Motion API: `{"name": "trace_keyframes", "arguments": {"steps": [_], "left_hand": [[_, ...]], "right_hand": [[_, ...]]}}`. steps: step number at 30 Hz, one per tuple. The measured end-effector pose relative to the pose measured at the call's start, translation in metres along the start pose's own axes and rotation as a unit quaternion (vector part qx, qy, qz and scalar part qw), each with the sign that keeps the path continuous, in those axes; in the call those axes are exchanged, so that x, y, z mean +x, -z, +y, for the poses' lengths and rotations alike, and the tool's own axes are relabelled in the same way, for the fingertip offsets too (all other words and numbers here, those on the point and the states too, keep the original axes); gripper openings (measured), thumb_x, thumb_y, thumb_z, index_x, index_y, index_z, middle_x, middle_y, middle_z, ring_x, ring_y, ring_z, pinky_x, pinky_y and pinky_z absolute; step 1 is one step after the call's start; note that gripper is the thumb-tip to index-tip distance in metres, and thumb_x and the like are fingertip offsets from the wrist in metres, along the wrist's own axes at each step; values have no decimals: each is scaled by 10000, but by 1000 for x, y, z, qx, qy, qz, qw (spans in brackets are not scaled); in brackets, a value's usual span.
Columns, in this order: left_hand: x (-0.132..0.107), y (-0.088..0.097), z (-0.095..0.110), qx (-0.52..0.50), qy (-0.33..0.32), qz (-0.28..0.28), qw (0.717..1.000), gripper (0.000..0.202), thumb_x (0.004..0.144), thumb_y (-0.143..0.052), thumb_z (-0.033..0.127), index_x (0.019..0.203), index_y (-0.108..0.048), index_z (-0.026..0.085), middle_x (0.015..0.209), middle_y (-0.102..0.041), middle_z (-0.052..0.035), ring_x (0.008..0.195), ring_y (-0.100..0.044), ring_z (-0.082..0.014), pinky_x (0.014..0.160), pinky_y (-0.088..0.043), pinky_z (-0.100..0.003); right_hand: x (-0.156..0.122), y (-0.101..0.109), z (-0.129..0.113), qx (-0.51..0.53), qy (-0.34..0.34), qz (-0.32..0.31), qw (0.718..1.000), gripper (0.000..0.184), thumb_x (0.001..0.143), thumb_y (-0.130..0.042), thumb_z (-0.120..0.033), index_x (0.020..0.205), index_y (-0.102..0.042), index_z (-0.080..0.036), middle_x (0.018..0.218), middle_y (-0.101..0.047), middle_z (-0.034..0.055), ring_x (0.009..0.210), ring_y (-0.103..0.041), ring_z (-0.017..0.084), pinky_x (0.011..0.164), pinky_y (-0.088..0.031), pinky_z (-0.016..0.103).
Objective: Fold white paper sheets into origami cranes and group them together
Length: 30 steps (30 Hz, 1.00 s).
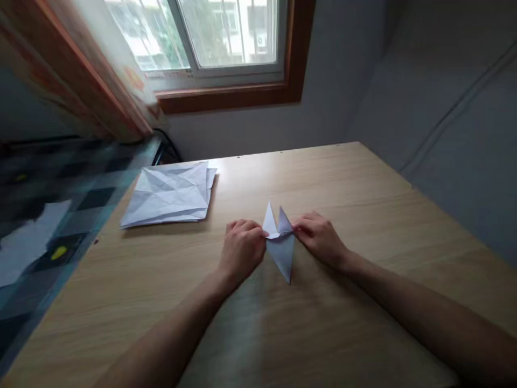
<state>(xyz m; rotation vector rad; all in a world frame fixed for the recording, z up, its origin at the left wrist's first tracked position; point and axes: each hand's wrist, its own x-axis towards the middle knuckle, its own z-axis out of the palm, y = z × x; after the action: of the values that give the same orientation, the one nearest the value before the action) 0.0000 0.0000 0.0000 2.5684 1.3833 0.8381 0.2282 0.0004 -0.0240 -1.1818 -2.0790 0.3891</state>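
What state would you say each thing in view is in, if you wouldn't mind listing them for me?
Folded paper: creased, two points facing away from the person, one towards them.
Left hand: pinching the paper's left edge.
Right hand: pinching its right edge.
Paper stack: lying flat, top sheet unfolded but creased.
Curtain: gathered to the left.
Window: largely uncovered; open or shut, I cannot tell.

Dim indoors, daylight from window (pixel 232 33) — glare on tabletop (pixel 238 173), soft blur

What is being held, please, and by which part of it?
The folded paper, pinched at opposite side edges by the left hand and right hand.
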Motion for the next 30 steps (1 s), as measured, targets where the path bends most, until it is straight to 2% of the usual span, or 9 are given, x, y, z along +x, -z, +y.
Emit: {"name": "trace_keyframes", "arguments": {"steps": [3,7,10,12,16,19,23,28,30], "left_hand": [[-1,-2,-1,5,-3,0,1000,189,783,-589,117,792,-742,227,842,-722,-12,822,-617,-195,846,-411,-390],[-1,-3,-3,0,-9,3,1000,176,781,-602,135,796,-749,232,845,-722,-14,818,-617,-196,848,-415,-395],[-1,-2,-2,6,-20,-2,1000,178,776,-600,146,802,-756,229,850,-722,-18,819,-616,-204,854,-416,-406],[-1,0,-1,13,-27,-9,1000,201,764,-587,132,807,-760,226,851,-721,-18,817,-615,-205,862,-417,-410],[-2,3,1,19,-33,-25,999,211,753,-576,140,817,-761,219,856,-715,-23,806,-612,-202,877,-417,-419],[-2,4,3,38,-51,-32,997,167,822,-593,270,825,-750,212,864,-706,-35,827,-615,-208,906,-407,-433],[-3,6,7,93,-91,-52,990,342,846,-601,514,810,-715,194,868,-687,-52,841,-611,-221,958,-383,-462],[-4,8,12,127,-115,-66,983,531,844,-507,673,835,-692,175,885,-673,-78,857,-608,-244,1006,-347,-495],[-5,7,11,124,-116,-70,983,556,836,-504,688,895,-698,171,923,-679,-93,918,-610,-268,1026,-328,-508]], "right_hand": [[0,1,-3,-24,-5,32,999,117,860,-597,-131,919,-675,-194,912,-689,69,884,-604,240,802,-497,384],[0,1,-8,-62,38,78,994,202,828,-632,-132,1027,-646,-163,979,-671,104,928,-593,261,818,-504,403],[-1,-1,-9,-72,114,48,990,132,886,-571,-129,937,-681,-182,935,-696,85,882,-598,233,796,-508,379],[-2,-1,-8,-69,155,18,985,177,907,-536,-121,877,-697,-189,878,-713,64,837,-603,215,778,-512,363],[-5,2,-9,-56,166,-22,984,220,871,-517,-80,909,-714,-169,905,-732,66,860,-623,212,800,-528,350],[-7,5,-14,-67,154,-41,985,197,846,-542,-109,917,-719,-158,952,-737,77,869,-636,216,810,-535,350],[-11,7,-24,-136,131,-72,979,182,903,-560,-239,936,-710,-142,1000,-725,106,913,-638,242,847,-527,384],[-11,9,-34,-204,143,-110,962,214,913,-555,-249,1039,-670,-120,1168,-677,149,968,-618,271,855,-511,420],[-11,10,-36,-221,151,-114,957,250,911,-556,-249,1087,-651,-99,1192,-663,168,970,-609,280,853,-503,423]]}}
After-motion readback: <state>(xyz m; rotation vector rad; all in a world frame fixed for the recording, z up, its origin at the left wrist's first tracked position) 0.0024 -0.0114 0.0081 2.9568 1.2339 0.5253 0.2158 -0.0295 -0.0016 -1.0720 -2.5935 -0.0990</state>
